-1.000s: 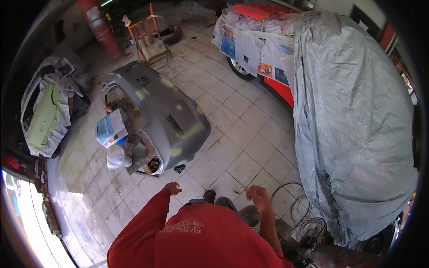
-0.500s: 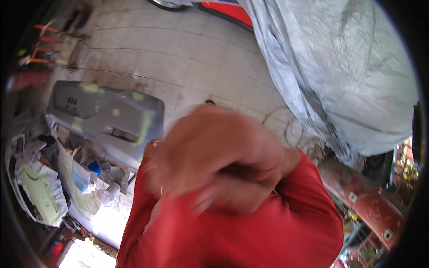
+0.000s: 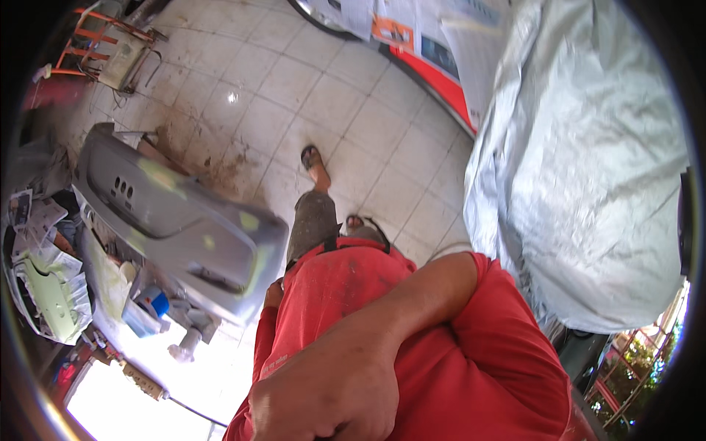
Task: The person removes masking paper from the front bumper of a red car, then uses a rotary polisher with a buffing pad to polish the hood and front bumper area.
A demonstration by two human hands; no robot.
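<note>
My right arm crosses the front of my red shirt [image 3: 346,283]. At its end my right hand [image 3: 323,389] is closed, knuckles up, close to the lower edge of the head view. The fingertips are hidden, so anything inside the fist cannot be made out. Only a sliver of my left hand [image 3: 273,294] shows at my left side, by the end of a grey bumper [image 3: 184,213]; its fingers are hidden. Yellowish-green patches mark the bumper's grey surface.
A silver cover [image 3: 581,162] drapes over something large on the right. Paper lies over a red vehicle part [image 3: 434,81] at the far side. Left of the bumper are a pale green panel [image 3: 51,294] and loose papers. An orange-framed cart [image 3: 92,44] stands far left on the tiled floor.
My right hand has dropped from high in front of the chest toward the lower edge. My legs and sandalled feet now show, and the view has shifted.
</note>
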